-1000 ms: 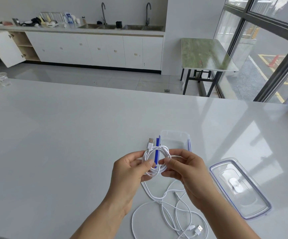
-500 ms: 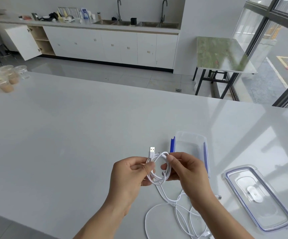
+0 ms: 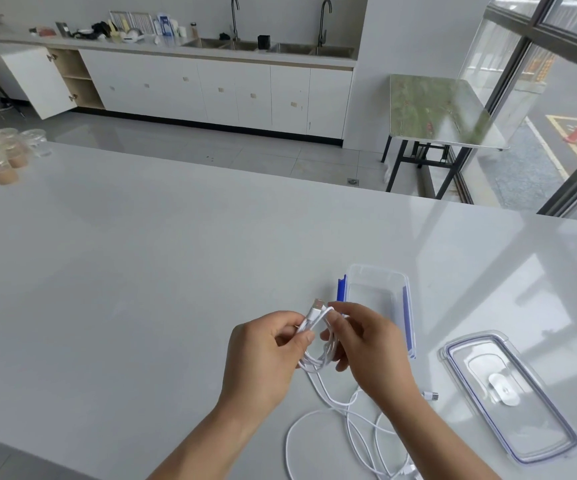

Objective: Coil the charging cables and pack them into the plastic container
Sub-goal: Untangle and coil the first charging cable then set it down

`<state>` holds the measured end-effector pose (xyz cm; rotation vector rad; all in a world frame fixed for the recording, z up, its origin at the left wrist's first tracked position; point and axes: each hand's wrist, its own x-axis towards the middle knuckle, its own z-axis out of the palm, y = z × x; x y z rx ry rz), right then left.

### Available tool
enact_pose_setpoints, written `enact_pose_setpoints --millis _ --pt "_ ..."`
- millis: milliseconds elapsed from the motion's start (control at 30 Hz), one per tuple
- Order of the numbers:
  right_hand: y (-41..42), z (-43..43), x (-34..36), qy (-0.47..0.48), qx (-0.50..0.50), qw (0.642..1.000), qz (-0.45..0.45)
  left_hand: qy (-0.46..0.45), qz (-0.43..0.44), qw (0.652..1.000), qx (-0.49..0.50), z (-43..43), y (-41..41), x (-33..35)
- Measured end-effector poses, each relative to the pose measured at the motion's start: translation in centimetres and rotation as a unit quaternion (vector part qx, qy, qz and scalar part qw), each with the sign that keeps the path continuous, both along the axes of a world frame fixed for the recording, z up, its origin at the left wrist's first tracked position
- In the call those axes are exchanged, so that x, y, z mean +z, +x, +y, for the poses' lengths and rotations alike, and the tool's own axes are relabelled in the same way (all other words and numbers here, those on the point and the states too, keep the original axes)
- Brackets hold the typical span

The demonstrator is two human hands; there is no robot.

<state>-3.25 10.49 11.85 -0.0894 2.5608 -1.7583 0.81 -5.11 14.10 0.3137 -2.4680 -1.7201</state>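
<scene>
Winding the cable (image 3: 316,362) into a small coil is, as I judge it, the step in hand, at the lower centre of the frame. My left hand (image 3: 266,351) pinches the stacked loops between thumb and forefinger. My right hand (image 3: 366,344) curls its fingers round the top of the bundle, just beside the plug (image 3: 317,304) that pokes up between the two hands.

A tail drops from the coil to the counter (image 3: 141,271) and joins the loose strands (image 3: 335,410) lying near the bottom edge. I cannot tell which strand belongs to which cable.

To do this well, I want the left pinch firm enough that the loops do not spring apart, while the right hand lays each new turn flat beside the last and the same size. Drawing the tail up gently should stop it snagging the strands below. The cable looks springy, so a loose grip would likely let the coil unwind.

The container (image 3: 377,271) stands open just behind my right hand, right of centre, with nothing visible inside it. Its lid (image 3: 508,396) lies flat at the lower right, apart from it. The coil must end up narrow enough to drop between the container's long walls.
</scene>
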Motion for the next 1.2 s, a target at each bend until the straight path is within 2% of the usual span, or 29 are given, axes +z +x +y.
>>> enact_pose_setpoints --millis 33,100,167,233,333,433,500,667,767,1033,1200 --pt "-0.1 0.0 -0.3 0.055 0.01 0.997 0.05 -0.009 0.005 1.0 -0.005 0.2 0.0 -0.1" --pt "-0.2 0.1 -1.1 0.181 0.013 0.966 0.185 -0.019 0.005 1.0 -0.01 0.4 0.1 -0.4" --pt "-0.7 0.3 -1.7 0.231 -0.018 0.949 0.215 -0.014 0.0 1.0 -0.016 0.7 0.2 -0.7" --pt "-0.9 0.6 -1.4 0.196 -0.043 0.969 0.143 0.018 -0.017 1.0 -0.015 0.9 0.3 -0.6" --pt "-1.0 1.0 -0.4 0.017 0.015 1.0 0.002 0.118 -0.065 0.991 0.017 0.8 -0.3 0.0" --pt "-1.1 2.1 0.8 -0.178 0.029 0.979 -0.094 0.229 -0.092 0.968 0.039 0.5 -0.9 0.4" --pt "-1.1 3.0 1.2 -0.249 0.059 0.956 -0.146 0.281 -0.104 0.954 0.029 0.4 -1.0 0.7" --pt "-0.5 3.9 1.3 -0.305 0.107 0.927 -0.192 0.37 -0.124 0.921 0.004 1.2 -0.8 1.2" --pt "-0.3 3.9 0.9 -0.31 0.094 0.928 -0.184 0.394 -0.137 0.909 0.009 1.6 -0.7 1.3" --pt "0.4 3.9 0.2 -0.318 0.096 0.926 -0.178 0.274 -0.132 0.952 -0.015 1.8 -0.2 1.3" --pt "0.5 4.1 0.1 -0.305 0.099 0.931 -0.173 0.285 -0.138 0.948 -0.01 1.6 0.1 1.2"
